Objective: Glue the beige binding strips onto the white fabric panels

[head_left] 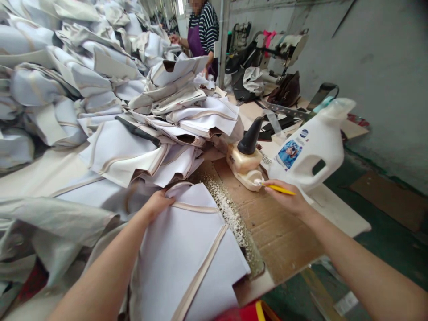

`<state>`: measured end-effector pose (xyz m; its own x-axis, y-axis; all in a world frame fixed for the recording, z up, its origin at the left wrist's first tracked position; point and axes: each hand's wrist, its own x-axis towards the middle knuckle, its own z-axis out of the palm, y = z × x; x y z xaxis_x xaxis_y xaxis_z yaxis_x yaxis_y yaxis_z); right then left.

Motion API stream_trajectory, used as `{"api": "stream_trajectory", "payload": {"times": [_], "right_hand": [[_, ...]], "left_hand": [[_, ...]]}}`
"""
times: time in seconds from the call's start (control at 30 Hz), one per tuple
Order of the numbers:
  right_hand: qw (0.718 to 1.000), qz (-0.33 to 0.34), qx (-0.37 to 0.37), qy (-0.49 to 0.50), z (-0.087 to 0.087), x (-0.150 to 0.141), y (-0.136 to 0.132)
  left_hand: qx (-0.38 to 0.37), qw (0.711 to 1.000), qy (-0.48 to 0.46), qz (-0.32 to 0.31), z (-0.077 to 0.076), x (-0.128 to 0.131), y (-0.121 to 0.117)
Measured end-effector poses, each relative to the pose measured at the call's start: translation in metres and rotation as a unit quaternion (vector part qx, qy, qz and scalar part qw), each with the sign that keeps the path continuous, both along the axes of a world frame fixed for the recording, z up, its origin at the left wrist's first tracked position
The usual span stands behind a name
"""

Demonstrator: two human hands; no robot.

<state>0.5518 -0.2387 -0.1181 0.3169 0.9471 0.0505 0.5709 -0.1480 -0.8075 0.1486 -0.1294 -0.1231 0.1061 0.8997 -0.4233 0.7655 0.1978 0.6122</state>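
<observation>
My left hand [156, 203] rests on the far edge of a white fabric piece with beige trim [187, 249], fingers curled over its edge. My right hand [284, 196] pinches a thin yellow brush [279, 189], whose white tip touches a small glue-crusted pot [245, 167] with a black cone-shaped nozzle [251, 136]. Both lie on a cardboard-covered bench [267, 223].
A large heap of white and beige fabric pieces [110, 102] fills the left and back. A white plastic jug [310, 147] lies beside the pot. A person in a striped top and purple apron [202, 31] works at the far end, near machines.
</observation>
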Motion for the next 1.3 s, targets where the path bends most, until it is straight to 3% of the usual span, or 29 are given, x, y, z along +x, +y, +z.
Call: {"api": "stream_trajectory", "payload": {"times": [0.07, 0.17, 0.27, 0.43, 0.6, 0.7, 0.83, 0.87, 0.93, 0.97, 1.03, 1.1, 1.17, 1.23, 1.3], "right_hand": [[0.999, 0.034, -0.016, 0.004, 0.000, 0.001, -0.013], [0.999, 0.018, -0.035, -0.008, -0.001, 0.008, -0.022], [1.000, -0.014, -0.022, -0.001, -0.007, 0.014, -0.014], [0.991, -0.077, -0.027, 0.104, -0.019, 0.009, 0.007], [0.992, -0.110, -0.063, 0.015, -0.008, 0.005, 0.009], [0.999, -0.029, 0.007, -0.025, -0.005, 0.008, 0.004], [0.970, 0.206, 0.052, -0.114, -0.009, 0.017, -0.009], [0.959, 0.246, 0.046, -0.132, -0.009, 0.018, -0.012], [0.951, 0.266, 0.047, -0.149, -0.009, 0.020, -0.014], [0.957, 0.244, 0.055, -0.145, -0.009, 0.020, -0.014], [0.982, 0.135, 0.066, -0.116, -0.008, 0.019, -0.011], [0.997, -0.013, 0.033, -0.075, -0.007, 0.017, -0.007], [0.989, -0.129, -0.017, -0.064, -0.004, 0.013, -0.002], [0.981, -0.174, -0.040, -0.081, 0.001, 0.002, 0.002], [0.987, -0.151, -0.029, -0.056, 0.005, -0.018, 0.009]], "left_hand": [[0.007, 1.000, 0.011, -0.008, -0.001, 0.002, -0.001], [0.022, 0.998, 0.038, -0.035, -0.006, 0.006, -0.002], [0.036, 0.995, 0.073, -0.058, -0.012, 0.010, -0.002], [0.080, 0.988, 0.084, -0.100, -0.010, 0.012, -0.005], [0.099, 0.981, 0.083, -0.148, -0.002, 0.014, -0.004], [0.110, 0.964, 0.138, -0.197, 0.003, 0.024, -0.001], [0.139, 0.949, 0.214, -0.185, 0.010, 0.038, -0.013], [0.165, 0.943, 0.226, -0.179, 0.011, 0.041, -0.020], [0.244, 0.915, 0.243, -0.210, 0.011, 0.048, -0.035], [0.283, 0.894, 0.245, -0.245, 0.010, 0.052, -0.041], [0.322, 0.859, 0.240, -0.317, 0.005, 0.059, -0.050], [0.304, 0.857, 0.233, -0.344, 0.000, 0.066, -0.052], [0.279, 0.868, 0.231, -0.338, -0.006, 0.071, -0.049], [0.267, 0.873, 0.231, -0.336, -0.010, 0.073, -0.046], [0.268, 0.873, 0.231, -0.335, -0.014, 0.073, -0.045]]}}
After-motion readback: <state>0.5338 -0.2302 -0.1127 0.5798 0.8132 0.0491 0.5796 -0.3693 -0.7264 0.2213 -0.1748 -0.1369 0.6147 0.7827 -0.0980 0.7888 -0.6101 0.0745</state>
